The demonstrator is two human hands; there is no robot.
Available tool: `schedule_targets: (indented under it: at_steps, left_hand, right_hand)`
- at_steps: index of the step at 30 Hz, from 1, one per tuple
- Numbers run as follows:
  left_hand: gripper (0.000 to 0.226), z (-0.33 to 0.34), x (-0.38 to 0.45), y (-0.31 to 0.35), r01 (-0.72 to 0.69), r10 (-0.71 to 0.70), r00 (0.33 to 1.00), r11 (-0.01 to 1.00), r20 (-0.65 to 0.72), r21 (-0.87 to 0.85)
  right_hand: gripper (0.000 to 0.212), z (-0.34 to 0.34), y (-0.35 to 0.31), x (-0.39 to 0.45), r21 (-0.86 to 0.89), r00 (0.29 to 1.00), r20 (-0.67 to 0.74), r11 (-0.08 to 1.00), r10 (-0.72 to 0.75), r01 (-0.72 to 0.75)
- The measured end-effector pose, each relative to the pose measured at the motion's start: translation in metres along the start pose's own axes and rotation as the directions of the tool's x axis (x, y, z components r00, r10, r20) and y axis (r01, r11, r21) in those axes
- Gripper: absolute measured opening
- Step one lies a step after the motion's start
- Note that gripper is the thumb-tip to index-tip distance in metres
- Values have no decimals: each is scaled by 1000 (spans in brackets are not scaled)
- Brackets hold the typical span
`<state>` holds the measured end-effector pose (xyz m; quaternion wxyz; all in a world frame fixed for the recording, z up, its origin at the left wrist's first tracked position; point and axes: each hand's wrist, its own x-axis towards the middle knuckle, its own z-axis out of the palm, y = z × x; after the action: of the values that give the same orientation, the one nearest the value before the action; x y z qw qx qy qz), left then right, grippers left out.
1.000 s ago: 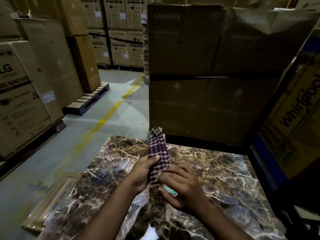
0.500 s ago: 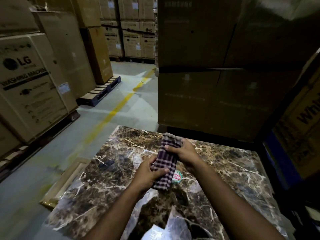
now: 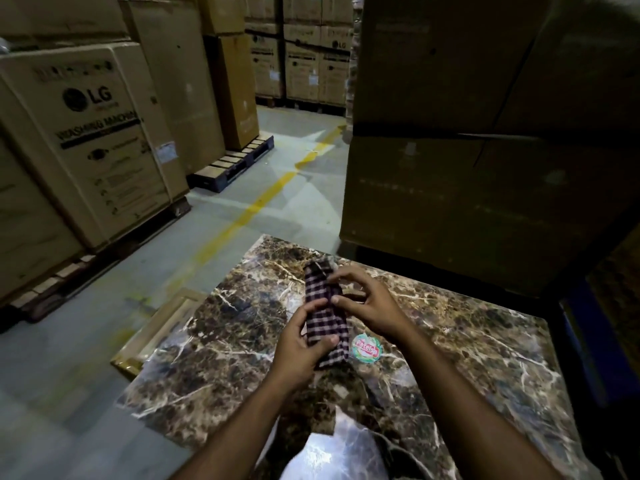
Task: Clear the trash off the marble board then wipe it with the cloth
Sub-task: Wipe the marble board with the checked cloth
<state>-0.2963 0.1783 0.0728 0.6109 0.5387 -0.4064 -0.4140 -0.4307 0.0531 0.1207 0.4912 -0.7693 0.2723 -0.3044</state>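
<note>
Two hands on one cloth (image 3: 325, 311), held up over the board (image 3: 485, 358), not flat on it. Left hand (image 3: 298, 351) has the near end, thumb across the front and fingers curled behind. Right hand (image 3: 367, 306) pinches the far part with thumb and fingertips. My read: folding or bunching it into a pad before wiping (two-handed hold keeps a limp fabric strip taut enough to shape).

Cloth is thin woven check, dark purple and white, already folded into a narrow strip, edges soft and slumping.

Board is polished brown marble with white veins, flat, glossy; bright glare at the near edge. Hard and slick, so a pad should glide.

Sticker (image 3: 366, 348) lies on the board just right of the cloth's near end: round, white rim, red band, green print, text unreadable. Looks stuck flat or just lying there, cannot tell. If it counts as trash, clearing isn't finished.

Cardboard boxes (image 3: 90, 140) stand on pallets around.
</note>
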Motion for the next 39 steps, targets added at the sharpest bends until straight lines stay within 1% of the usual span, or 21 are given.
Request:
schedule_targets:
  at_steps: [1, 2, 4, 6, 8, 9, 11, 12, 14, 15, 17, 18, 20, 23, 26, 27, 30, 33, 36, 38, 39]
  left_hand:
    - [60, -9, 1, -1, -11, 11, 1000, 1000, -2, 26]
    - [65, -19, 2, -2, -20, 20, 1000, 998, -2, 52]
    - [73, -43, 8, -2, -20, 20, 1000, 996, 0, 90]
    - [80, -73, 13, -3, -12, 11, 1000, 995, 4, 103]
    - [83, -103, 17, -6, -7, 9, 1000, 996, -29, 88]
    - [83, -123, 21, -11, -1, 7, 997, 997, -78, 76]
    - [77, -166, 28, -23, 21, -7, 980, 997, -197, 69]
    - [69, -188, 32, -28, 38, -18, 969, 996, -247, 76]
    - [53, -234, 41, -40, 84, -50, 948, 992, -314, 97]
    - [51, -259, 46, -48, 114, -73, 937, 988, -342, 101]
    - [51, -313, 57, -65, 169, -123, 912, 982, -391, 85]
    - [48, -334, 60, -71, 193, -143, 900, 978, -413, 81]
    - [39, -381, 66, -90, 243, -186, 869, 967, -459, 68]
    - [29, -438, 74, -118, 345, -251, 827, 933, -504, 102]
    - [31, -481, 88, -149, 352, -200, 801, 920, -564, 173]
    - [34, -492, 94, -159, 364, -203, 797, 913, -570, 185]
    - [44, -516, 114, -193, 469, -298, 767, 865, -569, 178]
    - [43, -532, 134, -226, 562, -376, 743, 800, -554, 211]
    - [37, -541, 151, -253, 589, -417, 756, 770, -505, 246]
    - [36, -545, 160, -268, 585, -411, 777, 751, -476, 307]
    - [35, -546, 164, -275, 583, -416, 793, 729, -444, 359]
  right_hand:
    - [25, 6, 0, 6, -30, 1000, 29, 1000, 1, 0]
    - [27, 14, 1, 13, -54, 999, 53, 999, 8, -5]
    - [46, 32, 1, 27, -41, 995, 82, 997, 61, -57]
    - [64, 56, 2, 45, 26, 989, 98, 993, 110, -113]
    - [69, 83, 7, 63, 58, 984, 101, 987, 144, -150]
    - [70, 101, 12, 76, 62, 984, 90, 985, 154, -160]
    - [73, 140, 20, 104, 49, 987, 42, 987, 153, -155]
    - [75, 160, 24, 119, 42, 988, 18, 987, 153, -154]
    - [81, 205, 31, 149, 55, 981, -13, 980, 192, -191]
    - [82, 229, 32, 164, 60, 976, -6, 974, 218, -217]
    - [77, 282, 40, 197, 36, 976, 13, 976, 216, -217]
    - [72, 303, 45, 209, 27, 978, 22, 978, 206, -207]
    - [65, 353, 60, 241, -3, 970, 53, 971, 237, -237]
    - [56, 413, 81, 277, -56, 928, 91, 932, 362, -359]
    - [53, 461, 112, 306, -123, 875, 130, 883, 467, -453]
    - [54, 474, 122, 313, -160, 868, 119, 872, 481, -462]
    - [54, 504, 154, 330, -254, 834, 37, 812, 551, -525]
    - [53, 522, 189, 341, -290, 800, -23, 762, 599, -579]
    - [51, 533, 222, 350, -366, 811, -38, 747, 583, -555]
    - [46, 537, 234, 359, -412, 800, -27, 723, 599, -555]
    - [45, 538, 239, 362, -462, 788, -11, 695, 616, -550]
